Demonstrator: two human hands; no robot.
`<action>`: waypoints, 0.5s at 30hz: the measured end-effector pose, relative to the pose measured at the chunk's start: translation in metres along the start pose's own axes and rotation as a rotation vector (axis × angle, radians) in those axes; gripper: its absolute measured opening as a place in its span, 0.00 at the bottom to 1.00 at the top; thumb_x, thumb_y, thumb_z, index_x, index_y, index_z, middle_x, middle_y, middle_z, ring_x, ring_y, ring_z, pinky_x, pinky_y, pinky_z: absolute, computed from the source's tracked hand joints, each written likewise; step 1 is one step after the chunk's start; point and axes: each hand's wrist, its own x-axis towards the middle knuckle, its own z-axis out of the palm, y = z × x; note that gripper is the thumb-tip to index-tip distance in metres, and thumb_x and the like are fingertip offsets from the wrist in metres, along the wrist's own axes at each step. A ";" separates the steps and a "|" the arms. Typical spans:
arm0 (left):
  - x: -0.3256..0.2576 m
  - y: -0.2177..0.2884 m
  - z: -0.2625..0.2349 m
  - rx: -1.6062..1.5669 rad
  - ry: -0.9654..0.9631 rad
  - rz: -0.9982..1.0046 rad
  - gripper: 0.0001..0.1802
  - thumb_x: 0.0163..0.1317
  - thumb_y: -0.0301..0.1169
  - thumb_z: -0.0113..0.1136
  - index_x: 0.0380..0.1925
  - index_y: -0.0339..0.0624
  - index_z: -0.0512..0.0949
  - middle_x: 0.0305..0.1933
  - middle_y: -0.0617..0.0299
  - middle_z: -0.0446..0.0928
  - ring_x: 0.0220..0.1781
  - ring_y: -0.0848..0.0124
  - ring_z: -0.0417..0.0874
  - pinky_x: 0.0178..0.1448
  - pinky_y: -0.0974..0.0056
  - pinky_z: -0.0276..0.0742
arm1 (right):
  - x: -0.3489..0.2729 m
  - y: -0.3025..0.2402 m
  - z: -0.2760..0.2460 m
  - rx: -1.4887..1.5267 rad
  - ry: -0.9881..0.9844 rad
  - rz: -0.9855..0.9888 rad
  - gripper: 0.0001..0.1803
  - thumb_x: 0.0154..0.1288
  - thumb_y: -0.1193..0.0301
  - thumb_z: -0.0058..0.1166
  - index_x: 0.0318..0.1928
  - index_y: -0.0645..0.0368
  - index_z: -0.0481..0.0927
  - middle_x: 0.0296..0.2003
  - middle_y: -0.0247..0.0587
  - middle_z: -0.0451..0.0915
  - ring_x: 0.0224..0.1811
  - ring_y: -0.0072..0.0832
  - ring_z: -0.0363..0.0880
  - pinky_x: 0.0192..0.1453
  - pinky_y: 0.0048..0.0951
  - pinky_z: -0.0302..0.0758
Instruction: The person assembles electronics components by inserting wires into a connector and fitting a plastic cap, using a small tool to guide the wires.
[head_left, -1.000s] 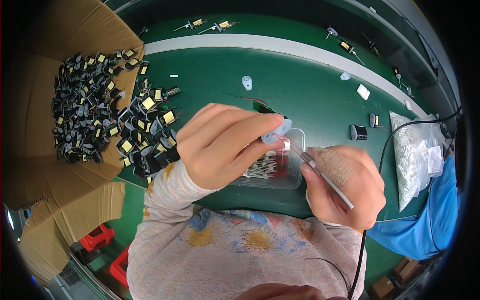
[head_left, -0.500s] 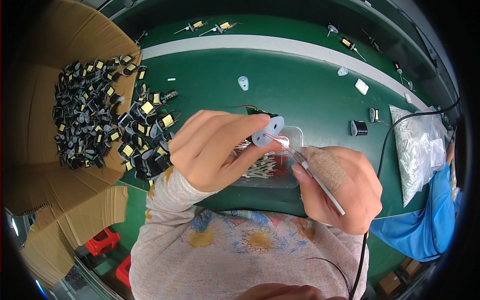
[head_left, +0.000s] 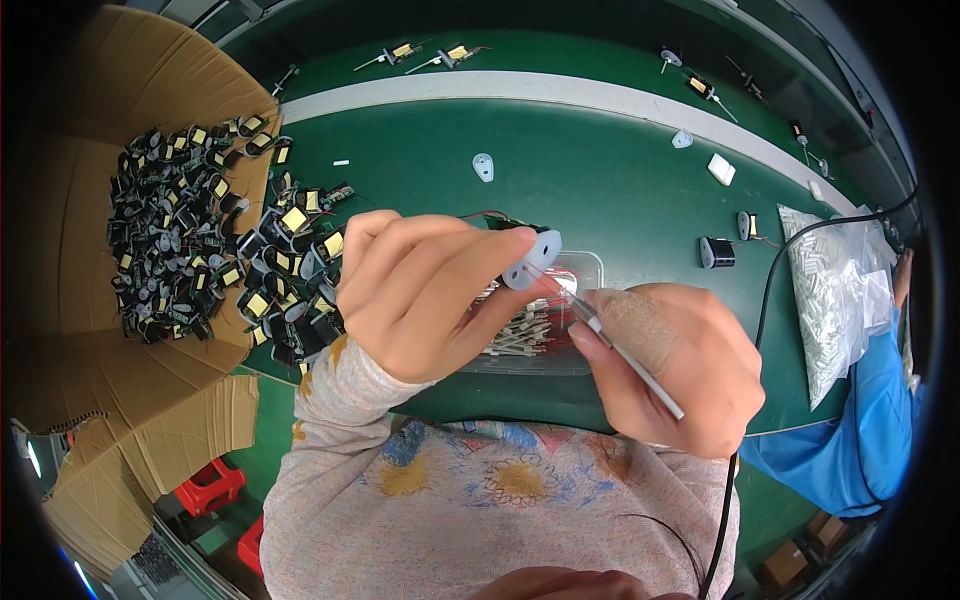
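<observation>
My left hand (head_left: 420, 290) is closed on a small black assembly, pinching its pale grey oval end plate (head_left: 540, 255) between thumb and fingertips. Holes show in the plate, and a thin red wire trails from the black body behind it. My right hand (head_left: 680, 365), with tan tape round a finger, grips a thin white rod (head_left: 648, 378) with a metallic front part. Thin red wires (head_left: 549, 284) run from the rod's front to a hole in the plate. Below the hands, a clear plastic tub (head_left: 570, 365) holds many similar white rods with red wires.
A cardboard box (head_left: 190, 60) heaped with black and yellow assemblies stands at left, more piled beside it. A bag of white tubes (head_left: 830, 300), a black cable (head_left: 768, 290) and a blue-sleeved person (head_left: 860, 430) are at right. Loose plates (head_left: 484, 167) and assemblies (head_left: 716, 252) lie around.
My right hand has moved slightly left with the white rod, bringing its front closer to the end plate. My left hand keeps its hold nearly in place.
</observation>
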 end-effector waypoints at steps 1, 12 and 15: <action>0.001 0.000 0.000 0.003 -0.010 0.001 0.23 0.29 0.33 0.76 0.32 0.45 0.82 0.25 0.71 0.78 0.28 0.73 0.76 0.34 0.67 0.61 | 0.001 0.001 -0.001 0.006 -0.018 0.013 0.17 0.35 0.86 0.67 0.31 0.69 0.78 0.25 0.48 0.81 0.24 0.36 0.79 0.27 0.27 0.76; 0.002 -0.002 -0.001 -0.161 0.015 -0.066 0.22 0.28 0.34 0.76 0.30 0.44 0.83 0.24 0.71 0.79 0.29 0.73 0.77 0.34 0.67 0.60 | 0.006 0.015 -0.001 0.222 0.037 0.041 0.14 0.36 0.87 0.65 0.29 0.74 0.77 0.23 0.51 0.80 0.22 0.34 0.77 0.25 0.28 0.73; 0.003 -0.002 -0.001 -0.152 0.011 -0.055 0.22 0.28 0.35 0.75 0.30 0.44 0.83 0.25 0.71 0.79 0.29 0.73 0.77 0.34 0.67 0.60 | 0.006 0.015 -0.003 0.249 0.009 0.068 0.14 0.36 0.87 0.65 0.29 0.74 0.77 0.23 0.51 0.80 0.21 0.33 0.77 0.25 0.27 0.73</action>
